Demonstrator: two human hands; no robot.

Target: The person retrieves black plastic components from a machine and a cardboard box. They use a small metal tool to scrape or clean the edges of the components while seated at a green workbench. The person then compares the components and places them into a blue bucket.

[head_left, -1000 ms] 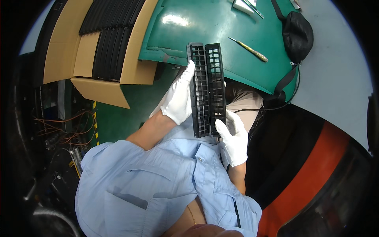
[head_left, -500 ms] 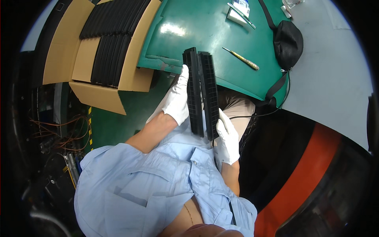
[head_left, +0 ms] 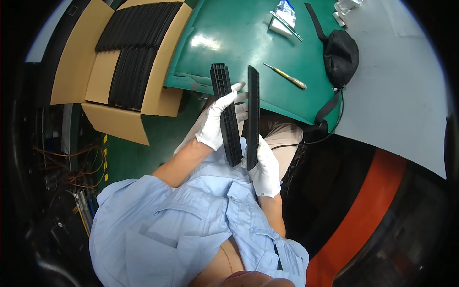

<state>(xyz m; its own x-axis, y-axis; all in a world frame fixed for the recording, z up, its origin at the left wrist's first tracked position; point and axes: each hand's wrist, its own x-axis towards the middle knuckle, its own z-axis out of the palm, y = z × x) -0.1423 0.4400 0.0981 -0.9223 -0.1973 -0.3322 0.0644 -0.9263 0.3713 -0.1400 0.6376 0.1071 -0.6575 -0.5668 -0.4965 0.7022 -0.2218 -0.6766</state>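
Observation:
In my gloved left hand [head_left: 212,126] is a long black plastic bar with a ribbed, grid-like face [head_left: 230,136]. The thumb crosses its near face, while the other fingers reach behind and show in the gap. Beside it stands a second long black bar [head_left: 254,112], seen more edge-on, its lower end gripped by my gloved right hand [head_left: 267,172]. Both bars point away from me, above my lap, with a gap between them at the top. My left fingertips come close to the right bar; whether they touch it I cannot tell.
At the far left, an open cardboard box [head_left: 155,79] holds rows of similar black parts. A green-topped table [head_left: 224,28] carries a thin-tipped tool with a yellowish handle [head_left: 291,80], tweezers [head_left: 287,25] on a small white packet, and a black pouch with a strap [head_left: 340,57].
The two bars have moved apart at the top and turned, the left one showing its ribbed face and the right one its narrow side. My right hand has shifted slightly left.

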